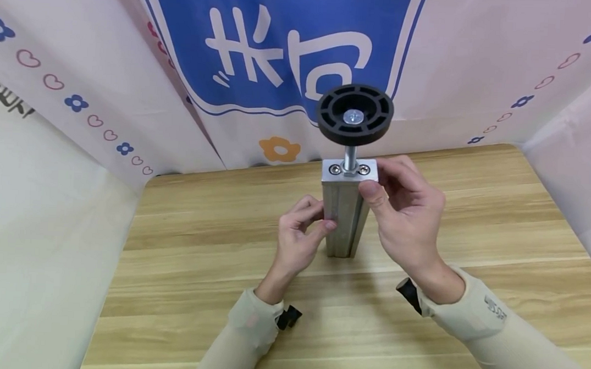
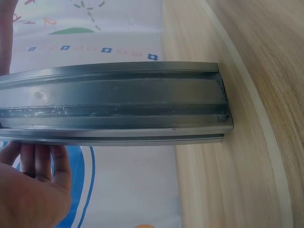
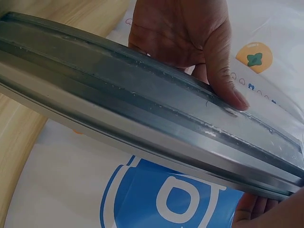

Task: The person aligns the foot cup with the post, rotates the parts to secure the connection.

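Note:
An aluminium profile (image 1: 339,219) stands upright at the middle of the table, its lower end at the tabletop. A metal end plate (image 1: 334,178) with two screws caps its top. From the plate rises a threaded bolt (image 1: 350,154) carrying a round black levelling foot (image 1: 354,137). My left hand (image 1: 298,239) grips the left side partway up, thumb on the front face; the right wrist view shows this hand (image 3: 185,38) and its thumb. Higher up, my right hand (image 1: 410,222) pinches the top right corner beside the plate, thumb in front. Its far fingers are partly hidden.
The wooden table (image 1: 199,241) reaches around the profile on all sides. A printed curtain (image 1: 278,117) with a blue sign hangs right behind it, and pale sheets (image 1: 40,239) close off both sides. Black wrist cameras (image 1: 289,317) hang under the sleeves.

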Demonstrator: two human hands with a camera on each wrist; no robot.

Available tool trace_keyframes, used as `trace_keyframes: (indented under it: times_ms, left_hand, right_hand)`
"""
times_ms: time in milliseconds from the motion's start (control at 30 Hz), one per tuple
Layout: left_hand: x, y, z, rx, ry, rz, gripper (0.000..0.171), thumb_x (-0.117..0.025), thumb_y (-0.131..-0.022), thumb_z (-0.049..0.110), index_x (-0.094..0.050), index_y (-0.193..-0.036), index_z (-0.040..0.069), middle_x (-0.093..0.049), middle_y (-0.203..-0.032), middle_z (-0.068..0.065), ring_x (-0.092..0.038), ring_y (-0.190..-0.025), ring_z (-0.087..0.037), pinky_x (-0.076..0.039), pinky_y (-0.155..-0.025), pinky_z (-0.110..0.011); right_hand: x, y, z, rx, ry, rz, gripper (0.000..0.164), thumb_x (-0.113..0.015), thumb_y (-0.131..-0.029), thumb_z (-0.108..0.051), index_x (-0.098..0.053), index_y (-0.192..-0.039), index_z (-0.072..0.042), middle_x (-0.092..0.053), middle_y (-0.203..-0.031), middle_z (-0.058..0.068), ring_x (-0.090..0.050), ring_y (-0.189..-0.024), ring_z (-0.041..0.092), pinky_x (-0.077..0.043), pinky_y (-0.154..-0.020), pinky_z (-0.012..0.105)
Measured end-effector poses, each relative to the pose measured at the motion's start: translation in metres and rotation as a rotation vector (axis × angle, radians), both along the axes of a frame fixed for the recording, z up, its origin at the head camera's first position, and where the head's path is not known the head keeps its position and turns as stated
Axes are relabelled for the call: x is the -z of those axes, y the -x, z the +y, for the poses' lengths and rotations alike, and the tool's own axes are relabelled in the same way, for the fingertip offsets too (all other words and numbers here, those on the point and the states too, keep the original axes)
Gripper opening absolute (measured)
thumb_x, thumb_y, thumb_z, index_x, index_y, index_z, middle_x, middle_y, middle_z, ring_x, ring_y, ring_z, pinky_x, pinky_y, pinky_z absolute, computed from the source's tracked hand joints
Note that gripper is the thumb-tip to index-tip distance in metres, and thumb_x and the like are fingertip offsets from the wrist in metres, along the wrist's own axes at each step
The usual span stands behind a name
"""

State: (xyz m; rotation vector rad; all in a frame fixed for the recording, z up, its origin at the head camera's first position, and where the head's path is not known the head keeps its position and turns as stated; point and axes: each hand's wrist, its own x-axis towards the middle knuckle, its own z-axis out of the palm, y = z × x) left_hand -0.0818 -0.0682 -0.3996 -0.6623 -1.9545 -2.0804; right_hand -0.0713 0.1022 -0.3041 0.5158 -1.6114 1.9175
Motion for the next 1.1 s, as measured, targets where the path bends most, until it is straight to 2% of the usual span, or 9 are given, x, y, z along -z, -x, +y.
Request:
trace_keyframes:
  times_ms: [267,567,867,1100]
  left_hand:
    - [0.000,-0.002,0.001,-0.010,0.007,-0.003,0.079,-0.075,-0.091,0.054,-0.068,-0.121,-0.018,-0.059,-0.092,-0.019,-0.065,-0.095,-0.007,-0.062,-0.092,-0.026]
    - [-0.005,-0.005,0.002,-0.009,0.008,0.013,0.076,-0.074,-0.091,0.053,-0.070,-0.119,-0.017,-0.061,-0.094,-0.009,-0.065,-0.095,-0.012,-0.063,-0.093,-0.027]
    - [-0.009,-0.006,0.003,-0.020,-0.001,0.046,0.073,-0.075,-0.092,0.052,-0.072,-0.114,-0.018,-0.061,-0.094,-0.027,-0.064,-0.095,-0.010,-0.062,-0.090,-0.026]
    - [-0.012,-0.007,0.005,-0.057,-0.025,0.090,0.070,-0.073,-0.094,0.050,-0.072,-0.107,-0.019,-0.061,-0.093,-0.029,-0.062,-0.094,-0.008,-0.058,-0.088,-0.021]
  right_hand:
    - [-0.001,-0.002,0.002,0.015,-0.033,-0.007,0.066,-0.078,-0.091,-0.041,-0.067,-0.109,0.022,-0.065,-0.097,-0.002,-0.058,-0.082,0.010,-0.051,-0.070,0.018]
    - [-0.006,-0.006,0.004,0.020,-0.037,-0.006,0.065,-0.078,-0.090,-0.040,-0.067,-0.108,0.021,-0.064,-0.097,-0.001,-0.058,-0.082,0.011,-0.050,-0.070,0.018]
    - [-0.010,-0.009,0.006,0.020,-0.009,0.002,0.059,-0.078,-0.091,-0.037,-0.069,-0.108,0.019,-0.066,-0.097,0.001,-0.058,-0.081,0.012,-0.051,-0.069,0.019]
    - [-0.010,-0.012,0.009,0.035,0.016,-0.006,0.046,-0.078,-0.092,-0.033,-0.074,-0.109,0.010,-0.068,-0.097,0.002,-0.060,-0.083,0.011,-0.053,-0.072,0.019]
